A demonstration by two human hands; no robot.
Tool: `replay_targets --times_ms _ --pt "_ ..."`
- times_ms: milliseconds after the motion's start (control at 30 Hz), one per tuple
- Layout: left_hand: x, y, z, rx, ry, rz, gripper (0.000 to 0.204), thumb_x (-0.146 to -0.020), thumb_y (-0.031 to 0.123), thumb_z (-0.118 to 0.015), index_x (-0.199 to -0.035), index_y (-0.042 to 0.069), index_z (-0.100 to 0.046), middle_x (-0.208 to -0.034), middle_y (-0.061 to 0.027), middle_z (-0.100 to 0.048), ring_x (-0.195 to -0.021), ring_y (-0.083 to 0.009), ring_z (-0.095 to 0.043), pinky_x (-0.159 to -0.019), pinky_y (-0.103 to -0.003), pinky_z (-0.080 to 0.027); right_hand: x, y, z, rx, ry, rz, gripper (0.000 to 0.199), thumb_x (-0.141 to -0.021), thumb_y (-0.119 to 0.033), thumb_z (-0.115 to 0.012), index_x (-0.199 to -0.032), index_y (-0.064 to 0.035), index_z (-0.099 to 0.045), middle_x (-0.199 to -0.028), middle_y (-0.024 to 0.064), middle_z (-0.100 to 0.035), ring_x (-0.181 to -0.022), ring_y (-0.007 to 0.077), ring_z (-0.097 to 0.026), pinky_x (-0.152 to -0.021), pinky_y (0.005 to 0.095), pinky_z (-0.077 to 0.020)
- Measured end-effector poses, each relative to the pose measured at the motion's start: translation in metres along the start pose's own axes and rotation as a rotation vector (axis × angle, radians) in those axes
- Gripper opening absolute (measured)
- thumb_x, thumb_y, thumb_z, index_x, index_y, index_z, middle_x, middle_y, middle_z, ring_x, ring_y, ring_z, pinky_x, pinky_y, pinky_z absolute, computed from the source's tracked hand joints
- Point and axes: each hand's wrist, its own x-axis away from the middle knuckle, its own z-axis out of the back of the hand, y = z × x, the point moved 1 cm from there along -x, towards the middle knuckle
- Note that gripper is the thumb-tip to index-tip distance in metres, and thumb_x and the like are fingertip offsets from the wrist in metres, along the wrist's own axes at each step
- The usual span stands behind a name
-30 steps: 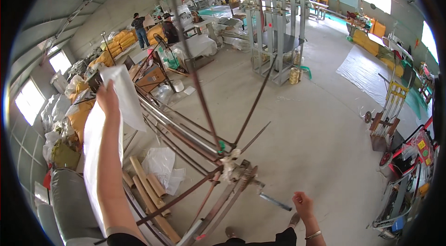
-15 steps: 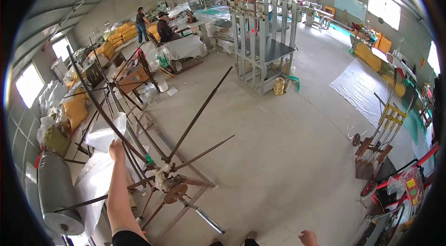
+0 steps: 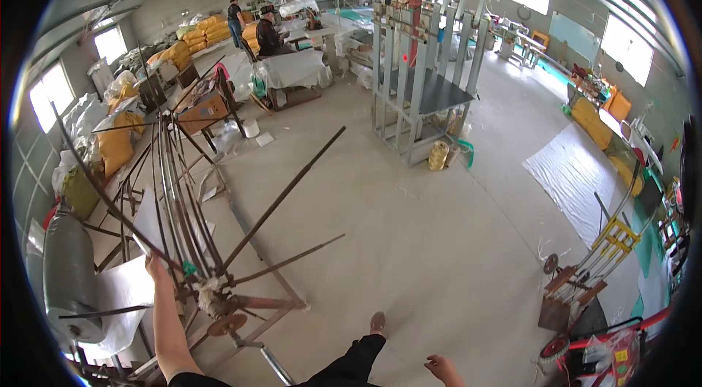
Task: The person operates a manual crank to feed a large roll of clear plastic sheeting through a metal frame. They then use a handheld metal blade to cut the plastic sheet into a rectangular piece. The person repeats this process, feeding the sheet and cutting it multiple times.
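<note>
Nearest, the right hand [image 3: 443, 369] hangs at the right, fingers loosely bent and not clenched, with nothing visible in it. Leftward, the left hand [image 3: 156, 267] pinches the edge of a white sheet [image 3: 124, 298] beside a rusty rod frame [image 3: 213, 299], seemingly to keep that edge raised. The sheet spreads at the near left, between this hand and a grey roll [image 3: 69, 270]; it looks thin, smooth and glossy. Farther off stands a grey metal rack [image 3: 420, 113]; at the far left, a standing person [image 3: 235, 21] and a seated person [image 3: 269, 37].
</note>
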Motion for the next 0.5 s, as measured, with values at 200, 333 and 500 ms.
replay_targets --times_ms 200,333,500 --pt "0.010 -0.029 0.005 -0.072 0.292 0.064 0.024 -0.096 0.023 -0.049 -0.109 0.008 -0.063 -0.094 -0.0039 -0.064 -0.079 -0.0177 -0.061 -0.070 -0.033 -0.049 -0.081 0.048 0.067 -0.114 0.099 -0.002 0.033 -0.085 -0.029 -0.065 -0.107 -0.0048 -0.068 -0.095 0.0184 -0.070 -0.095 0.0329 -0.066 -0.081 0.0423 -0.0523" --pt "0.014 -0.044 -0.041 0.079 0.177 0.088 0.026 -0.093 0.028 -0.052 -0.110 0.011 -0.062 -0.089 -0.0016 -0.062 -0.073 -0.0118 -0.054 -0.063 -0.028 -0.044 -0.138 0.110 0.122 -0.163 0.005 -0.092 0.029 -0.090 -0.026 -0.059 -0.108 -0.0042 -0.067 -0.098 0.0115 -0.069 -0.096 0.0268 -0.065 -0.082 0.0391 -0.0519" --pt "0.027 -0.060 -0.202 -0.259 0.294 0.093 0.026 -0.093 0.028 -0.052 -0.111 0.012 -0.062 -0.092 -0.0007 -0.062 -0.075 -0.0114 -0.054 -0.064 -0.028 -0.044 -0.303 0.116 0.197 0.364 -0.252 0.049 0.029 -0.093 -0.025 -0.052 -0.108 -0.0028 -0.064 -0.102 0.0150 -0.066 -0.100 0.0296 -0.061 -0.086 0.0435 -0.0482"
